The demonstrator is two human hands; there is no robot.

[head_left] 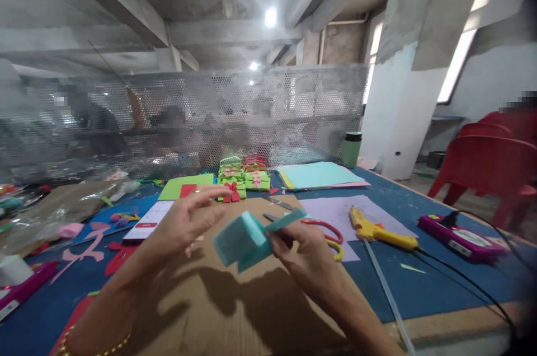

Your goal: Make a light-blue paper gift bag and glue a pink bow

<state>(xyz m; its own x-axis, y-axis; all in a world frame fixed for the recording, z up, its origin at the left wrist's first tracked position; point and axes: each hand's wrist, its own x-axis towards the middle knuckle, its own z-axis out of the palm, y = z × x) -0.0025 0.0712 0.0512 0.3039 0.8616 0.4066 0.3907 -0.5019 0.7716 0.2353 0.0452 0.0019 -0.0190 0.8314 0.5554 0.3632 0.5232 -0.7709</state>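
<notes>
My right hand (308,249) pinches a small light-blue box-like piece (241,241), folded from what looks like felt or foam sheet, by a flap on its right side. It is held up and tilted above a brown cardboard sheet (210,311). To its left my left hand (184,221) is raised with fingers spread, apart from the piece and holding nothing. Just behind my right hand lie scissors (325,229) with red and yellow handles. A yellow glue gun (373,230) with a clear glue stick rests on a purple sheet (335,210).
Small green bags (230,174) with bows stand at the back, beside stacked coloured sheets (319,175). A green bottle (351,149) stands farther right. Purple power boxes (461,238) with cables lie on the blue tabletop (419,289). Pink and red cut-outs and plastic bags (71,199) cover the left.
</notes>
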